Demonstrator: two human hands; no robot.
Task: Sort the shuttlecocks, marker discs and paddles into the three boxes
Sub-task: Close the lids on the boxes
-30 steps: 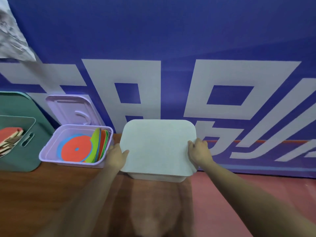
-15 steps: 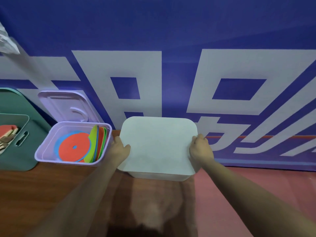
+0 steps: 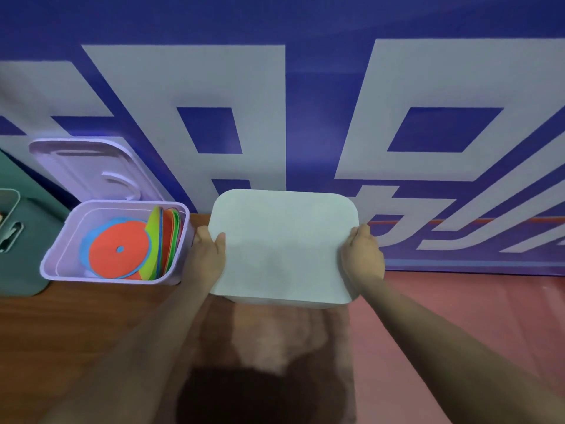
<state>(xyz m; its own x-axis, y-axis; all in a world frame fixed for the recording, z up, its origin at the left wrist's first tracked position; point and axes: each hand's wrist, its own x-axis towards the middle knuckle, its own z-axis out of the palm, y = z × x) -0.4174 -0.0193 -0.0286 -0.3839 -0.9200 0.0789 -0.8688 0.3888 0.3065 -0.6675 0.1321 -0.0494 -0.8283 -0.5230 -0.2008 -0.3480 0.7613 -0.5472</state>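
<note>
Both hands hold the white lid over the white box at the tabletop's far edge.

The left hand (image 3: 208, 255) grips the left edge of the white lid (image 3: 284, 240), thumb lying on top and the other fingers hidden beneath; the right hand (image 3: 363, 258) is curled round the lid's right edge. The lid lies flat between them and covers the white box (image 3: 275, 301), of which only a strip of the near wall shows. Whether the lid is fully seated cannot be told. Just beside the left hand, towards the far-left corner of the tabletop (image 3: 76, 325), an open lilac box (image 3: 49, 267) holds the marker discs (image 3: 119, 252), some flat, others on edge against its right wall. Its lilac lid (image 3: 91, 169) leans on the blue banner (image 3: 305, 87) behind. A green box (image 3: 21, 270) stands at the left edge.
</note>
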